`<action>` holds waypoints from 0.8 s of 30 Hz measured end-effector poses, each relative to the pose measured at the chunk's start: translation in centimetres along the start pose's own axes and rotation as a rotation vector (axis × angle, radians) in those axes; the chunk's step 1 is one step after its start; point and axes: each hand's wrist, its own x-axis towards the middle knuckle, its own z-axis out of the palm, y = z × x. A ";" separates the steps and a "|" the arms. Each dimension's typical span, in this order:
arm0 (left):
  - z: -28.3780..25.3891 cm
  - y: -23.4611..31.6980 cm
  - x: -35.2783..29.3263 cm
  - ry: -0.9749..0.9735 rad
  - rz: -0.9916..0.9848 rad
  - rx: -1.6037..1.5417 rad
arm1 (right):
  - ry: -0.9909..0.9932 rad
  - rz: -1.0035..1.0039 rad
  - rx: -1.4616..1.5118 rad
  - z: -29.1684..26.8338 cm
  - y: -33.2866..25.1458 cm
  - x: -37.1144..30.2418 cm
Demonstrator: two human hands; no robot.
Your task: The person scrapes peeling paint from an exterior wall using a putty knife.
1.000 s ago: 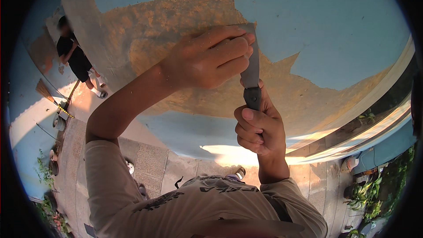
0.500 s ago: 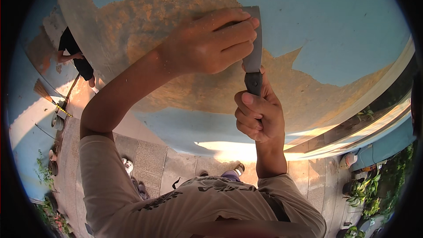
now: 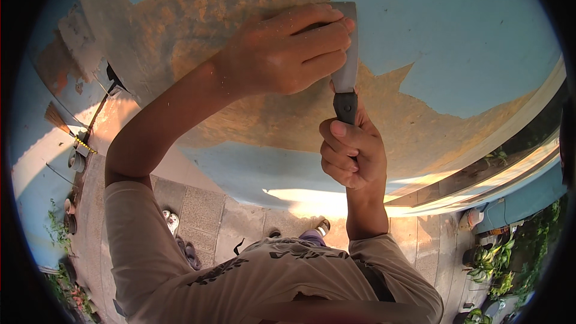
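Note:
A scraper with a wide grey metal blade (image 3: 347, 66) and a black handle stands against a wall (image 3: 456, 36), blade upward. My right hand (image 3: 354, 153) is closed round the handle, thumb along its front. Against the blade's left side and face press the bent fingers of my left hand (image 3: 288, 51), close to its top edge. Beneath both hands the wall is a patchwork of light blue paint and a bare brown patch (image 3: 222, 18) with ragged edges. Part of the blade is hidden behind my left fingers.
On the left are a broom (image 3: 57, 119), a dark pole-like thing beside it and small pots (image 3: 75, 161) along a wall. Shoes (image 3: 189, 255) lie on the paved floor (image 3: 201, 219). Potted plants (image 3: 495, 261) line the right side, with a pale bucket (image 3: 472, 218) nearby.
Both hands and the scraper sit slightly higher in the picture, still in the same grip. The person in dark clothes at the far left has gone almost entirely from sight.

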 end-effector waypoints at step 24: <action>-0.9 0.9 0.4 -0.044 -0.096 0.038 | 0.014 -0.052 0.076 0.6 0.9 -0.4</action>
